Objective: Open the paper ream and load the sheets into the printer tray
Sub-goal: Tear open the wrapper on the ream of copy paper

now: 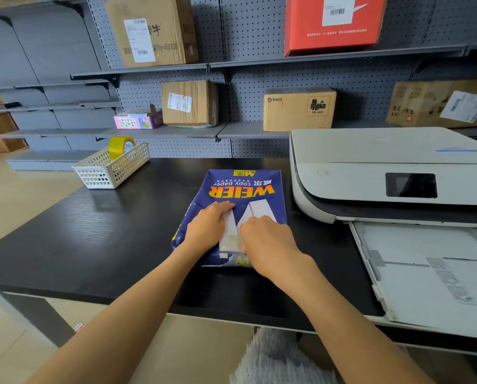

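While the left hand (208,228) presses flat on the paper ream (243,195), the right hand (265,239) pinches its torn wrapper, so opening is underway and peeling further seems next.

Bare table (93,239) left of ream (248,187); printer (370,173) crowds right.

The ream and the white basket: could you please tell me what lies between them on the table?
Nothing: in the head view, only bare black table separates the ream from the basket.
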A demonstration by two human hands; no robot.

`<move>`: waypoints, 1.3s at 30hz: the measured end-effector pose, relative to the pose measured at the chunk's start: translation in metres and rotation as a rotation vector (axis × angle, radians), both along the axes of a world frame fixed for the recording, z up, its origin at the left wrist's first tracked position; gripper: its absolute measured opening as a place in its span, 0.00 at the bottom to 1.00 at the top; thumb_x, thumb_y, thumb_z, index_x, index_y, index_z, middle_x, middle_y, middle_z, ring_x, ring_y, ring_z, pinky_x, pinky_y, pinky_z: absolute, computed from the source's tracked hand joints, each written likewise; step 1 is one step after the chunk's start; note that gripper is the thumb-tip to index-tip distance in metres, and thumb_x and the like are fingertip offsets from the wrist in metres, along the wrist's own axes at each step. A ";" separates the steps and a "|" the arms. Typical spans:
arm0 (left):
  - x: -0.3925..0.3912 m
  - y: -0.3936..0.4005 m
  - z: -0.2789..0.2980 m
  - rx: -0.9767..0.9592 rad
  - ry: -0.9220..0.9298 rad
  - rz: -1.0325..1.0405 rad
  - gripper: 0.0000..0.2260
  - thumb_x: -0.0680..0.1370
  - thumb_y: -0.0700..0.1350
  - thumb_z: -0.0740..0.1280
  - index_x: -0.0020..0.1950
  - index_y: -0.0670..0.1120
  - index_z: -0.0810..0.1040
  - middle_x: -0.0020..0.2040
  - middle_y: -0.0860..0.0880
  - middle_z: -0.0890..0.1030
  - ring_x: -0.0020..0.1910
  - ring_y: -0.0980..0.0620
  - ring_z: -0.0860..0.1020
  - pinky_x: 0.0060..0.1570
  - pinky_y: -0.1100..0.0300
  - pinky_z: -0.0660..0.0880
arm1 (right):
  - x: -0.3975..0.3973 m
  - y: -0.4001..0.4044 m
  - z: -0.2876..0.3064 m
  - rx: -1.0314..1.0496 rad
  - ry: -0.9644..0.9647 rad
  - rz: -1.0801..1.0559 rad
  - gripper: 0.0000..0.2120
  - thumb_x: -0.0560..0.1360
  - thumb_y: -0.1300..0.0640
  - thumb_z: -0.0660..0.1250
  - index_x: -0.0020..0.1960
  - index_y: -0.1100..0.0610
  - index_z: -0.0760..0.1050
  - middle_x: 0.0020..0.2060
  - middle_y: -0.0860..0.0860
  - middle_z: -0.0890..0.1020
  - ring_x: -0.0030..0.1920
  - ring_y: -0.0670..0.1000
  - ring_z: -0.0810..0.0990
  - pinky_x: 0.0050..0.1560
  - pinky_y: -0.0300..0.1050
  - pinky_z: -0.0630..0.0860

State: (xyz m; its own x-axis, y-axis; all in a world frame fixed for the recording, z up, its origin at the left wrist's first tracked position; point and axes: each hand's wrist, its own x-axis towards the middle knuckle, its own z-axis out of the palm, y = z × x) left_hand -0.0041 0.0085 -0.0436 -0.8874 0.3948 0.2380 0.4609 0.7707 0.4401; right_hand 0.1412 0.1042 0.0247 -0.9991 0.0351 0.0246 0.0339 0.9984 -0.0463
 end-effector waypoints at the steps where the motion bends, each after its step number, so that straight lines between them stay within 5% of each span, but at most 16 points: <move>1: 0.000 0.000 0.000 -0.002 0.004 -0.003 0.18 0.84 0.46 0.52 0.71 0.55 0.71 0.70 0.55 0.74 0.67 0.48 0.72 0.59 0.51 0.70 | 0.001 0.000 0.001 -0.003 -0.003 -0.002 0.16 0.77 0.61 0.66 0.64 0.60 0.71 0.61 0.57 0.75 0.61 0.58 0.73 0.54 0.52 0.73; 32: 0.002 0.002 0.002 -0.013 0.036 -0.016 0.17 0.84 0.48 0.52 0.69 0.55 0.73 0.68 0.52 0.76 0.64 0.45 0.74 0.56 0.52 0.69 | 0.037 -0.014 0.009 -0.027 0.028 -0.006 0.15 0.79 0.60 0.64 0.66 0.60 0.71 0.61 0.57 0.75 0.62 0.58 0.73 0.55 0.51 0.72; 39: 0.005 0.003 0.004 -0.022 0.051 -0.022 0.17 0.84 0.47 0.52 0.69 0.53 0.73 0.67 0.49 0.77 0.64 0.45 0.74 0.56 0.54 0.70 | 0.049 -0.016 0.008 -0.032 0.010 -0.023 0.12 0.79 0.60 0.64 0.62 0.60 0.73 0.58 0.58 0.78 0.57 0.58 0.76 0.47 0.48 0.69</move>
State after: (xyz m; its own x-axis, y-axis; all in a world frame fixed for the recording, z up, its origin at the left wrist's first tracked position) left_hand 0.0004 0.0112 -0.0401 -0.8653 0.4196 0.2742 0.4993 0.7692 0.3989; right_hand 0.1903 0.0881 0.0325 -0.9977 0.0587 0.0334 0.0560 0.9954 -0.0782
